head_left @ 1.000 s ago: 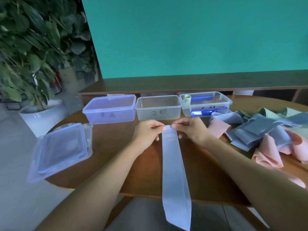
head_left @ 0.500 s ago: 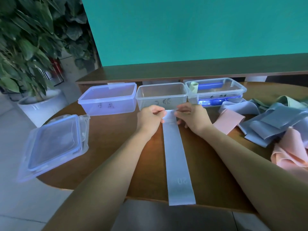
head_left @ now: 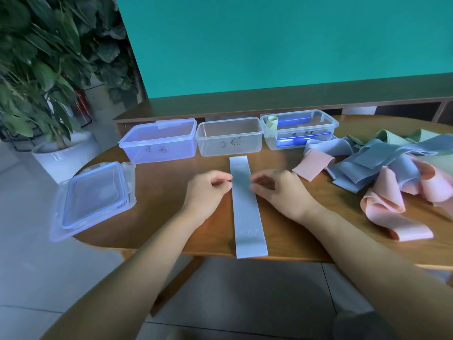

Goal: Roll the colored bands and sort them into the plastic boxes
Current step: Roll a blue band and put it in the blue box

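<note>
Three plastic boxes stand in a row at the far side of the round wooden bench [head_left: 157,192], seen from the head view: left box [head_left: 159,141] is bluish w/ nothing visible inside, middle box [head_left: 230,137] is clear, right box [head_left: 300,128] holds one small greenish roll [head_left: 271,122] at its left end and sth. blue. One light blue band [head_left: 247,207] lies flat and straight on the bench, its far end just before the middle box, near end at the bench edge. Left hand [head_left: 208,192] and right hand [head_left: 279,190] rest on either side of the band, approx. at its upper half; fingers [head_left: 221,181] of both are loosely curled and hold nothing, tips just beside the band edges. Pile of blue, pink and green bands [head_left: 382,165] is at the right. Box lids [head_left: 94,197] lie at the left bench edge. Potted plant [head_left: 49,69] stands on the floor beyond.
</note>
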`<state>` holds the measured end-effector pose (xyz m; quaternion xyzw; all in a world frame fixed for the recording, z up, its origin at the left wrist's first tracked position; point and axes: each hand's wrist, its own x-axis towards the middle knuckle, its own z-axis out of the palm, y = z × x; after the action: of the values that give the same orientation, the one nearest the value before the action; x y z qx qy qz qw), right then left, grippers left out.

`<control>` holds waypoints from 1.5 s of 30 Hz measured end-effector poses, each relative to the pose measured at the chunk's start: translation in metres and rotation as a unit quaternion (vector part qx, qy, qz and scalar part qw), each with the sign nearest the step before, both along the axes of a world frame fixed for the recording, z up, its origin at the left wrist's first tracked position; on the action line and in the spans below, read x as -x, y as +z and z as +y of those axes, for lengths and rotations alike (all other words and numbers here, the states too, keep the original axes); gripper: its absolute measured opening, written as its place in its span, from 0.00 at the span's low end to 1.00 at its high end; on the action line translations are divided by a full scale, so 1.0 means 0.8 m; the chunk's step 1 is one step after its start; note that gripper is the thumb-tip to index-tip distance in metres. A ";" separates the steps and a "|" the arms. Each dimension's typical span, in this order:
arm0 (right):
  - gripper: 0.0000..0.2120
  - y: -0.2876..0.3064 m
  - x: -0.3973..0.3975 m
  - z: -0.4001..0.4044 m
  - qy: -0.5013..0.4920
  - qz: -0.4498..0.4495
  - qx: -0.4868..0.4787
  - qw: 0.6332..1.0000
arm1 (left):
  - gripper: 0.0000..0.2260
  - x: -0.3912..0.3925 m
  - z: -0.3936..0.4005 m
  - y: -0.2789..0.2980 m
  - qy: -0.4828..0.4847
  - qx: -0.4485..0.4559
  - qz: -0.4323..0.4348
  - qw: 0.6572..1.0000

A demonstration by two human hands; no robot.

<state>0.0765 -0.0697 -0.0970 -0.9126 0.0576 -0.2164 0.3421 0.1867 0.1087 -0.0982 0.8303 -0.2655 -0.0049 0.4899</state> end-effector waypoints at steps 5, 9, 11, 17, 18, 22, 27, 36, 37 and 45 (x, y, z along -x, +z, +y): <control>0.10 0.003 0.065 0.034 0.076 0.002 -0.034 0.997 | 0.07 0.068 0.052 0.004 -0.060 -0.001 0.004 0.998; 0.12 0.004 0.104 0.049 0.116 -0.001 -0.040 0.992 | 0.06 0.106 0.076 0.004 -0.126 0.017 -0.035 0.991; 0.12 0.002 0.118 0.052 0.141 -0.003 -0.043 0.989 | 0.06 0.115 0.084 0.000 -0.157 0.022 -0.071 0.985; 0.08 -0.006 0.124 0.049 0.184 -0.009 0.018 0.983 | 0.11 0.116 0.095 -0.022 -0.222 -0.044 -0.223 0.948; 0.08 -0.007 0.124 0.048 0.185 -0.007 0.030 0.982 | 0.11 0.116 0.094 -0.024 -0.224 -0.044 -0.237 0.944; 0.06 -0.010 0.121 0.049 0.187 -0.006 0.044 0.981 | 0.08 0.115 0.093 -0.027 -0.220 -0.017 -0.250 0.943; 0.05 -0.005 0.120 0.048 0.178 0.011 0.020 0.984 | 0.05 0.122 0.094 -0.019 -0.186 -0.041 -0.233 0.954; 0.06 0.008 0.115 0.052 0.139 0.092 -0.023 0.986 | 0.07 0.116 0.092 -0.001 -0.137 -0.114 -0.170 0.969; 0.06 0.008 0.114 0.052 0.138 0.097 -0.022 0.985 | 0.06 0.116 0.092 -0.002 -0.140 -0.117 -0.167 0.969; 0.08 0.012 0.110 0.052 0.110 0.122 -0.022 0.986 | 0.08 0.116 0.090 0.002 -0.129 -0.143 -0.143 0.971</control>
<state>-0.0114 -0.0277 -0.0874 -0.9254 0.0026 -0.0628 0.3738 0.0943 0.1808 -0.0969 0.8428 -0.4338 0.0126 0.3183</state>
